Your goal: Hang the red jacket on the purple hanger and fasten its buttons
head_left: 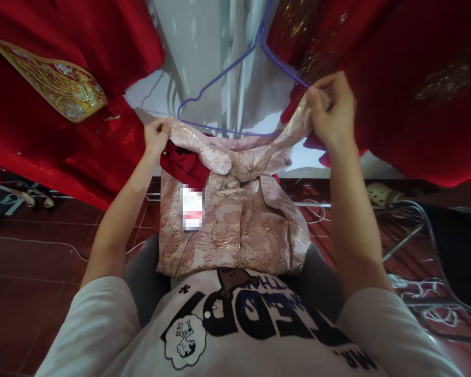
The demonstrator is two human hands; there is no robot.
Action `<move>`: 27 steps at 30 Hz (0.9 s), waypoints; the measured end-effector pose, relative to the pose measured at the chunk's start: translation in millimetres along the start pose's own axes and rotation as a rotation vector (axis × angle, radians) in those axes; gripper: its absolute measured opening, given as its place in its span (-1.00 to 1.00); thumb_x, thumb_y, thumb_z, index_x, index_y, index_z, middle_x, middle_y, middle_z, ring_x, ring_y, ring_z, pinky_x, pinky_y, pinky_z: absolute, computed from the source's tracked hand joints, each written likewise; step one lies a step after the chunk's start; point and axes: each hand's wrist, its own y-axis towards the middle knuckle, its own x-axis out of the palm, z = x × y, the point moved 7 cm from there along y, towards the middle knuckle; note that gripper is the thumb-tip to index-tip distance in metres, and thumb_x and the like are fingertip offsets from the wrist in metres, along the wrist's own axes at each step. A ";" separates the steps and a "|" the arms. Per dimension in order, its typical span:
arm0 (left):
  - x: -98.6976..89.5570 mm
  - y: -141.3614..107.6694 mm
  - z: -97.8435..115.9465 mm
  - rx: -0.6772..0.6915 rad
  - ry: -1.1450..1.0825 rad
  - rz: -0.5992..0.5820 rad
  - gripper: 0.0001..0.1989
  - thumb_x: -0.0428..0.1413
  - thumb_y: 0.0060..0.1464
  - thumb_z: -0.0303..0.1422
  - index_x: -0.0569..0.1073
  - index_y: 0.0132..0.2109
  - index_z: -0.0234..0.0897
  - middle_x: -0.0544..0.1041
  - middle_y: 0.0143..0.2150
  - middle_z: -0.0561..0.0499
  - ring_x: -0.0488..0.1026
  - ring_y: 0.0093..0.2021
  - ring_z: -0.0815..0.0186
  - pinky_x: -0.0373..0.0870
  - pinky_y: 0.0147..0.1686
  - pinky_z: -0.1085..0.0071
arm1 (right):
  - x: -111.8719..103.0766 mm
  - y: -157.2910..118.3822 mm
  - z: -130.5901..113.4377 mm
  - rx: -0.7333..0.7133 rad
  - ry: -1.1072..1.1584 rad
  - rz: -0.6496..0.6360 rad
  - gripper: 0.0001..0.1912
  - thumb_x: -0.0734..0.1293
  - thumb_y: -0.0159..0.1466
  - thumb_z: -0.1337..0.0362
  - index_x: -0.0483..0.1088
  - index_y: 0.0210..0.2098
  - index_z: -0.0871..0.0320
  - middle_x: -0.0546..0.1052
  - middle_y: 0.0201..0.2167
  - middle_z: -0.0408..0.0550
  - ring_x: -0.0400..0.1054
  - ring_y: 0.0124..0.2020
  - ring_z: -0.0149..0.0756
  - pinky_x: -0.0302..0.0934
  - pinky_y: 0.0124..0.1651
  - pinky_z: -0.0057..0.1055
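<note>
A pink brocade dress (220, 220) with gold flower patterns lies over my lap, its upper edge stretched up between my hands. My left hand (157, 136) pinches the left end of its neckline, just beside the lower corner of a purple hanger (220, 77). Higher up, my right hand (335, 107) grips the other end of the neckline against the hanger's right arm. The hanger's bottom bar runs behind the neckline; whether the right strap is around the hanger I cannot tell. A dark red cloth piece (186, 165) and a blurred white tag (192, 207) lie on the dress's left side.
Red garments with gold embroidery hang at the left (74, 89) and right (408, 104). A chair (427, 225) with metal legs stands at the right, near a beige clog (384, 193). White cables (435, 309) lie on the red tiled floor (35, 262).
</note>
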 end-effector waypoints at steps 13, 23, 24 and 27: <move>-10.3 30.3 2.7 0.255 -0.208 0.188 -0.11 -0.04 -0.07 0.53 0.52 -0.04 -0.17 0.63 -0.09 0.25 0.39 -0.05 0.39 0.38 0.08 0.29 | 3.0 4.4 6.5 -0.083 0.126 0.045 -0.83 0.22 0.42 0.06 0.35 -0.15 -0.02 0.55 -0.11 -0.01 0.42 -0.10 -0.22 0.30 0.06 -0.29; 7.7 33.3 60.3 0.561 -0.256 0.007 -0.27 0.10 0.01 0.43 0.47 -0.05 -0.10 0.60 -0.04 0.16 0.36 0.00 0.26 0.35 0.23 0.05 | 5.1 6.6 9.0 -0.134 0.257 0.055 -0.83 0.25 0.37 0.05 0.28 -0.24 -0.02 0.50 -0.24 0.01 0.30 -0.27 -0.23 0.22 -0.07 -0.29; 8.0 33.0 51.0 0.530 -0.264 -0.008 -0.28 0.16 -0.01 0.40 0.44 0.01 -0.08 0.59 -0.03 0.16 0.37 0.04 0.24 0.35 0.24 0.03 | 5.0 6.2 7.8 -0.128 0.255 0.048 -0.84 0.25 0.37 0.06 0.28 -0.24 -0.02 0.50 -0.23 0.01 0.30 -0.26 -0.23 0.21 -0.06 -0.29; 10.3 34.6 9.3 0.385 -0.176 -0.039 -0.17 0.37 -0.21 0.27 0.36 0.07 -0.10 0.54 0.01 0.01 0.39 0.15 0.08 0.43 0.15 -0.03 | 5.7 5.0 4.7 -0.122 0.275 0.021 -0.84 0.25 0.37 0.06 0.28 -0.23 -0.02 0.50 -0.20 0.03 0.30 -0.23 -0.23 0.20 -0.03 -0.30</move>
